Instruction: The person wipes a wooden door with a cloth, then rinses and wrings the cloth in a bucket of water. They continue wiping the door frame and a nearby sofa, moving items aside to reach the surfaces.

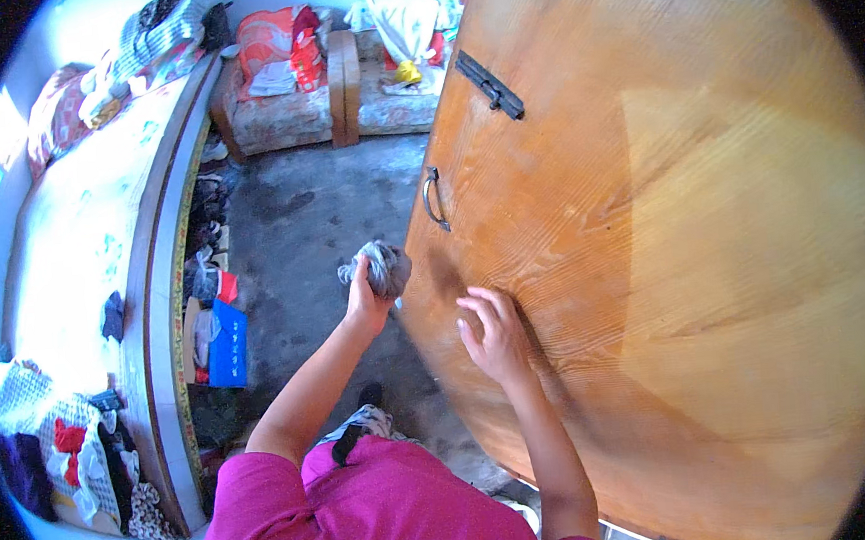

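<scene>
My left hand (pixel 363 300) is closed round a crumpled grey cloth (pixel 384 266), held up near the edge of a brown wooden door (pixel 540 222). The cloth is bunched, and part of it sticks out past my fingers. My right hand (pixel 497 334) is in front of the lower part of the door with its fingers loosely bent and apart, holding nothing. Whether its fingertips touch the wood I cannot tell. Above my hands, a dark curved handle (pixel 434 200) and a dark sliding bolt (pixel 490 85) are fixed to the door.
A bed (pixel 80 254) runs along the left, with clothes (pixel 74 446) heaped at its near end. Shoes and a blue box (pixel 227 345) lie beneath its edge. Two padded armchairs (pixel 287 120) with clothes on them stand at the back of the dark floor (pixel 298 209).
</scene>
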Demonstrator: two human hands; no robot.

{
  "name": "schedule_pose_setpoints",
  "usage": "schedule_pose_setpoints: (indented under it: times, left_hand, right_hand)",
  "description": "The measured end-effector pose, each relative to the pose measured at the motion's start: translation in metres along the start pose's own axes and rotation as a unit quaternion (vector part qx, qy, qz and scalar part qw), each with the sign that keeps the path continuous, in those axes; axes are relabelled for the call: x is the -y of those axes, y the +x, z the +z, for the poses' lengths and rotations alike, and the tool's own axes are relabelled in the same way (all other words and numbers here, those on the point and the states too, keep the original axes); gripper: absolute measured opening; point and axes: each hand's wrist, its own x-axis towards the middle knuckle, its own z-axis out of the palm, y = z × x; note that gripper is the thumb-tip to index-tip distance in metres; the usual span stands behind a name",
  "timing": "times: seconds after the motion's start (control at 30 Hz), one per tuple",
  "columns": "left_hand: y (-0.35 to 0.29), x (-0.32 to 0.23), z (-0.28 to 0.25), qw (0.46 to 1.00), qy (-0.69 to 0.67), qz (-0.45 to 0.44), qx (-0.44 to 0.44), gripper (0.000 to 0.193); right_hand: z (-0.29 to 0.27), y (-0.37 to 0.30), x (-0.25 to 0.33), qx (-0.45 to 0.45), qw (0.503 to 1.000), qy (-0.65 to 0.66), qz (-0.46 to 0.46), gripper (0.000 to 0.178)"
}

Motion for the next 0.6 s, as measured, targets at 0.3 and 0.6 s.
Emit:
schedule_pose_setpoints:
  times: [0.3,0.6]
  left_hand:
    - [0.013,-0.067,0.022,0.963,0.075,0.211,0.149,0.041]
    - [0.035,-0.042,-0.010,0.617,0.582,0.528,0.041,0.050]
  right_hand:
    - [0.083,0.071,0.019,0.096,0.994,0.048,0.014,0.036]
    - [0.104,0.075,0.039,0.097,0.995,0.017,0.003,0.037]
